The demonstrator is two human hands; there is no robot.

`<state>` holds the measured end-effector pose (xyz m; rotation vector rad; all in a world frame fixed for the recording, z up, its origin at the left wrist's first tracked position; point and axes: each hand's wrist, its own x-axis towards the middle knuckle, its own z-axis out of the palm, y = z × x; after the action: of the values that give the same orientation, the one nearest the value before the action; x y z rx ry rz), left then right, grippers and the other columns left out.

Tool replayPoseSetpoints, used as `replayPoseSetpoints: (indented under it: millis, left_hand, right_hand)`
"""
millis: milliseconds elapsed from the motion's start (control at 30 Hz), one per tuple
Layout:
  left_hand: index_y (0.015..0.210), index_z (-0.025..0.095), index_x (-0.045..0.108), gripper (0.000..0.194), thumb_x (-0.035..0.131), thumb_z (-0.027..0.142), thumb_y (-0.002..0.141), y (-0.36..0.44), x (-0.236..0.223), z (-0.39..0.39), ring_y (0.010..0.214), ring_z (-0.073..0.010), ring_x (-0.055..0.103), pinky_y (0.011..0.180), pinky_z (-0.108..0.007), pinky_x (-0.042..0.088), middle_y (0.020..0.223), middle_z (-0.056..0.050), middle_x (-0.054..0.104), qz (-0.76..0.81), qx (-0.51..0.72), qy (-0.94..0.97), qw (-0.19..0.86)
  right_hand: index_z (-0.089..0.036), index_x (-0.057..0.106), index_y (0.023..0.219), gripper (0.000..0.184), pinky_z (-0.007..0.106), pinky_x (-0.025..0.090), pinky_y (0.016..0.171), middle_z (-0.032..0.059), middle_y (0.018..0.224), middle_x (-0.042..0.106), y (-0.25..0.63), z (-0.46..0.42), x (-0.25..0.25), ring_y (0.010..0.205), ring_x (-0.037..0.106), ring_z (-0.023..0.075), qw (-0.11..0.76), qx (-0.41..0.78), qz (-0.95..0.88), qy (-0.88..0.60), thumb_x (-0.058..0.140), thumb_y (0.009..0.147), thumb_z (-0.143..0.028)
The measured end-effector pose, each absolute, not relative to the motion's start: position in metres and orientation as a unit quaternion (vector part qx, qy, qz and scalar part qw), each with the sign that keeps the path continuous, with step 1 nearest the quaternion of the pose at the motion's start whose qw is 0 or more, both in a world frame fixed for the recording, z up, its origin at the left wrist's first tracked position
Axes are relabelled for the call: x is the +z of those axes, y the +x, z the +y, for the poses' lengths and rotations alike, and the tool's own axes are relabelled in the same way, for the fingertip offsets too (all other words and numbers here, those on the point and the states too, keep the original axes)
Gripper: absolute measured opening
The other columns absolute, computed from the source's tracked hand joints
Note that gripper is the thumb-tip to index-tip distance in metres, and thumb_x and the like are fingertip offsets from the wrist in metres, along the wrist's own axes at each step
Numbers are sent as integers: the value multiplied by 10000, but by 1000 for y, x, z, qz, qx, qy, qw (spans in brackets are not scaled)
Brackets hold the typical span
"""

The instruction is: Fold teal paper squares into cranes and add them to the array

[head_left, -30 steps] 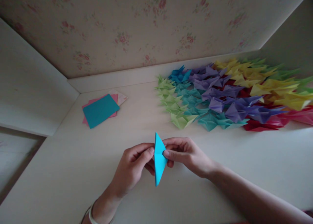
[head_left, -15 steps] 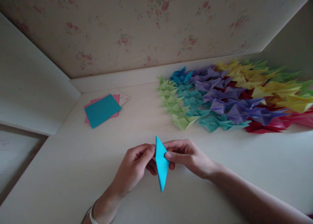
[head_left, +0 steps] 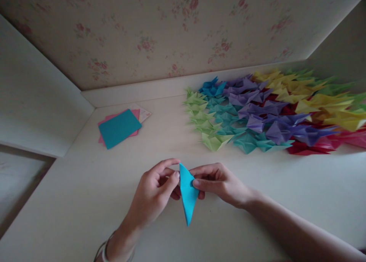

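The right hand (head_left: 227, 186)'s fingers pinch blue paper (head_left: 188, 197), folded but seemingly unfinished, above the bench (head_left: 237, 235); whether the left hand (head_left: 153, 189) grips its edge is unclear. Many folded shapes (head_left: 278, 131) look complete; flat sheets (head_left: 120, 128) remain unfolded

Count one folded blue paper (head_left: 188, 195), one teal sheet (head_left: 120, 128), at least two pink sheets (head_left: 136, 112), many overlapping folded paper shapes (head_left: 248, 113).

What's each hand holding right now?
Left hand: closed on the bright blue folded paper, at its left edge.
Right hand: pinching the same paper's right side.
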<state>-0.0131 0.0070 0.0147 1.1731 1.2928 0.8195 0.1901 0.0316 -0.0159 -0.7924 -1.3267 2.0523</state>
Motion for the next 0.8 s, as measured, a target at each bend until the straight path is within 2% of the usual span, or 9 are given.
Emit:
replayPoseSetpoints:
  millis: [100, 233, 333, 433, 600, 700, 800]
  left_hand:
    - [1265, 192, 517, 412, 627, 304, 884, -17, 18, 8, 627, -146, 685, 547, -230, 568, 859, -23, 712, 543, 341, 506, 577]
    - [1295, 216, 507, 467, 649, 220, 850, -18, 18, 6, 737, -164, 709, 603, -237, 561, 975, -44, 705, 507, 289, 514, 629]
    - [1295, 208, 526, 425, 603, 208, 877, -14, 13, 4, 766, -185, 718, 619, -253, 568, 881, -36, 722, 505, 269, 506, 645]
    - [1278, 201, 563, 362, 544, 222, 918, -10, 11, 4, 735, -180, 719, 604, -255, 577, 801, -26, 728, 518, 275, 497, 639]
    - [1269, 204, 608, 342, 542, 271, 940, -8, 9, 5, 753, -178, 718, 628, -262, 599, 810, -31, 739, 534, 290, 523, 598]
    - [1246, 214, 620, 318, 535, 274, 946, -7, 7, 5, 752, -174, 718, 599, -259, 606, 945, -55, 732, 526, 307, 558, 564]
    - [1229, 240, 637, 303, 529, 227, 947, -6, 2, 5, 893, -186, 704, 646, -261, 618, 1187, -83, 652, 508, 333, 649, 457]
  right_hand:
    - [-155, 756, 1093, 311, 228, 493, 633, 61, 867, 726, 190, 32, -16, 696, 595, 123, 277, 763, -503, -296, 678, 875, -363]
    - [-139, 766, 1003, 288, 249, 485, 656, 54, 813, 723, 191, 34, -18, 686, 603, 131, 308, 740, -492, -342, 698, 855, -377]
    - [-142, 759, 954, 276, 267, 492, 683, 53, 816, 722, 191, 34, -19, 709, 618, 146, 333, 714, -492, -370, 702, 848, -390]
    - [-149, 746, 899, 259, 239, 487, 640, 32, 774, 700, 190, 34, -19, 684, 602, 133, 354, 681, -501, -401, 693, 853, -398]
    - [-171, 706, 952, 287, 219, 486, 608, 8, 759, 665, 185, 35, -18, 676, 587, 128, 374, 660, -484, -436, 646, 881, -442]
    - [-170, 710, 910, 309, 217, 483, 617, 9, 760, 644, 184, 35, -16, 685, 569, 128, 371, 639, -503, -449, 597, 909, -457]
    - [-167, 712, 869, 343, 214, 473, 618, 12, 761, 628, 183, 34, -14, 686, 549, 127, 365, 634, -510, -453, 565, 920, -472]
